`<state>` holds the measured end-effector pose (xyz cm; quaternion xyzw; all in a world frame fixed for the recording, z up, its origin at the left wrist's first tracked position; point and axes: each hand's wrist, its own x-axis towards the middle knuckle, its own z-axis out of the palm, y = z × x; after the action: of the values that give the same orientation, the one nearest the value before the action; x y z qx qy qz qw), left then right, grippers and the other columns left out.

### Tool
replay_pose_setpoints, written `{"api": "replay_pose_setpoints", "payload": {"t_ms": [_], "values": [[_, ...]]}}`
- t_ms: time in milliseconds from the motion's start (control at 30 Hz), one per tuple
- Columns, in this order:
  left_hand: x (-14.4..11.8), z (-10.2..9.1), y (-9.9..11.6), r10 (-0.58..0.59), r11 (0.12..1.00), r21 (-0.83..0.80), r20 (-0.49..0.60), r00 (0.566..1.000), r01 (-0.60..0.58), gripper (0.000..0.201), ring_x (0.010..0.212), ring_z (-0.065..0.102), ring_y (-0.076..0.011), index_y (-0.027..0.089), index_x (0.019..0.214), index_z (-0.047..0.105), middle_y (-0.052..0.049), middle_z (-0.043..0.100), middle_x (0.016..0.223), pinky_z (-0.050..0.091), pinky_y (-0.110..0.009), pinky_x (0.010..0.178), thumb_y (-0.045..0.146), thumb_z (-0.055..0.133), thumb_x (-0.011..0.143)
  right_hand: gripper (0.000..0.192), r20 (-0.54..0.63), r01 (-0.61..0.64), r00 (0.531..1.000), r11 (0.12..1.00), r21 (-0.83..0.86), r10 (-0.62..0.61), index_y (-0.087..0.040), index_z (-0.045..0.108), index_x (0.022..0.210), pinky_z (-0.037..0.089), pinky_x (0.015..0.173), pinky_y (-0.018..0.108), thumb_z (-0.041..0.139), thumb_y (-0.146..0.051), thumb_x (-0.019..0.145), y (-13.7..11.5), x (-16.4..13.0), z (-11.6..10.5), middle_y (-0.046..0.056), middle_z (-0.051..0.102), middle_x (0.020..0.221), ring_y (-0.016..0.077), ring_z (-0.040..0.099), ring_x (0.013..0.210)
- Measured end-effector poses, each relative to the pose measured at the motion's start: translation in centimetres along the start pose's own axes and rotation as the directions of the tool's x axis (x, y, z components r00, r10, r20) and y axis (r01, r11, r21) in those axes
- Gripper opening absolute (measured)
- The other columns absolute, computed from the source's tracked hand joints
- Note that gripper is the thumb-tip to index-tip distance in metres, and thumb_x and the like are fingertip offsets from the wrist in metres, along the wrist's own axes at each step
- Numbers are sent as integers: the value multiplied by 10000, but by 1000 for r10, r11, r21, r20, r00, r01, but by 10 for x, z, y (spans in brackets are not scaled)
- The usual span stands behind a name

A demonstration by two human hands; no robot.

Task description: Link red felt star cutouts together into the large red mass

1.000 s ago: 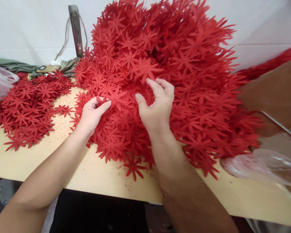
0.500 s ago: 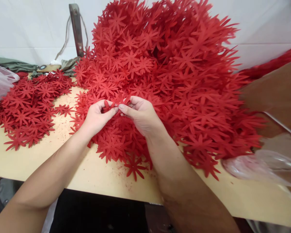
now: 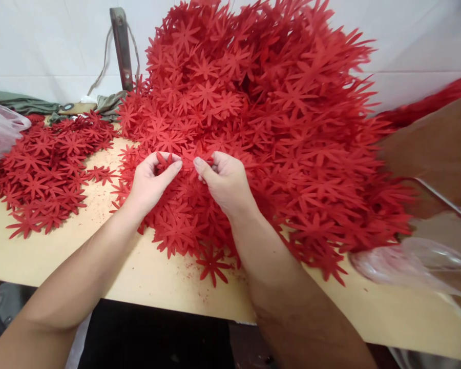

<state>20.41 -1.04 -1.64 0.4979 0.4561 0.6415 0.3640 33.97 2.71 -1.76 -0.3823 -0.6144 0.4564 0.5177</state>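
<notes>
Left grip (image 3: pixel 149 177): We find thumb and forefinger closed on a red petalled cutout (image 3: pixel 163 163), with petals showing between them.
Right grip (image 3: pixel 228 179): We find the thumb pressed to the curled fingers, pinching a second cutout (image 3: pixel 207 160); we cannot tell whether either side holds more than one piece.
Gap: We note the two thumb tips near each other but apart, both over the front of the main heap.
Main heap (image 3: pixel 311 133): We see red cutouts piled high under and beyond both grips, reaching past the top edge of the view.
Loose cutout (image 3: pixel 213 265): We record one lying flat at the near edge of the main heap.
Smaller heap (image 3: pixel 46 169): We see it low and spread to the left, with a few stray cutouts (image 3: pixel 100 174) between the two piles.
Bench (image 3: pixel 138 279): We find a pale yellow top carrying both heaps, with red specks scattered on it.
Left side: We list a white plastic bag (image 3: pixel 2 128) beside the smaller heap and green cloth (image 3: pixel 23 104) behind it.
Right side: We list a brown box (image 3: pixel 438 148), clear plastic (image 3: pixel 407 264) in front of it and red material (image 3: pixel 434 102) behind it.
Wall (image 3: pixel 61 41): We see white tile, with a dark metal bar (image 3: pixel 122 48) and a cord (image 3: pixel 100 66) before it.
</notes>
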Motion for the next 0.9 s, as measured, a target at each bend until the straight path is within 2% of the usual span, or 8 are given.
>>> {"api": "replay_pose_setpoints", "payload": {"t_ms": [233, 433, 533, 633, 800, 900], "values": [[-4, 4, 4, -9, 998, 70, 30, 1000, 7, 228, 682, 499, -68, 155, 814, 639, 22, 595, 747, 423, -207, 701, 290, 730, 655, 420, 5, 66, 998, 996, -67, -66, -202, 333, 572, 268, 484, 227, 604, -455, 768, 6, -2, 3, -68, 332, 527, 50, 297, 508], [-5, 4, 4, -16, 997, 75, 33, 999, 13, 232, 670, 498, -70, 160, 831, 648, 27, 594, 719, 428, -210, 713, 284, 734, 655, 535, -133, 77, 988, 995, -56, -83, -209, 255, 526, 228, 457, 248, 497, -611, 784, 4, 0, 1, -60, 242, 486, 54, 233, 466], [-6, 5, 4, -10, 998, 61, 43, 999, 7, 247, 661, 501, -74, 171, 841, 655, 29, 590, 714, 428, -216, 709, 294, 744, 646, 560, -78, 66, 995, 998, -11, -66, -212, 255, 524, 226, 442, 247, 535, -653, 726, 3, -1, 2, -58, 220, 486, 60, 225, 466], [-6, 5, 5, -5, 998, 60, 49, 999, 2, 264, 645, 503, -75, 178, 845, 662, 32, 584, 695, 428, -218, 690, 301, 757, 633, 571, -11, 1, 1000, 999, 53, -1, -214, 265, 524, 253, 435, 237, 566, -673, 679, 1, -2, 4, -59, 242, 478, 60, 243, 466], [-5, 6, 6, -28, 1000, -12, 58, 998, 29, 256, 686, 557, -73, 160, 766, 632, 21, 638, 737, 458, -215, 723, 328, 763, 623, 541, 158, -101, 984, 985, 143, 78, -198, 387, 539, 357, 475, 221, 619, -682, 608, 1, -5, 9, -62, 366, 488, 53, 349, 483], [-5, 5, 5, -88, 989, -108, 83, 993, 97, 278, 564, 545, -69, 163, 681, 557, 37, 601, 628, 473, -233, 630, 353, 754, 635, 508, 267, -169, 957, 966, 195, 114, -189, 457, 608, 420, 500, 218, 616, -671, 626, 0, -7, 11, -58, 462, 526, 55, 442, 495]]}}
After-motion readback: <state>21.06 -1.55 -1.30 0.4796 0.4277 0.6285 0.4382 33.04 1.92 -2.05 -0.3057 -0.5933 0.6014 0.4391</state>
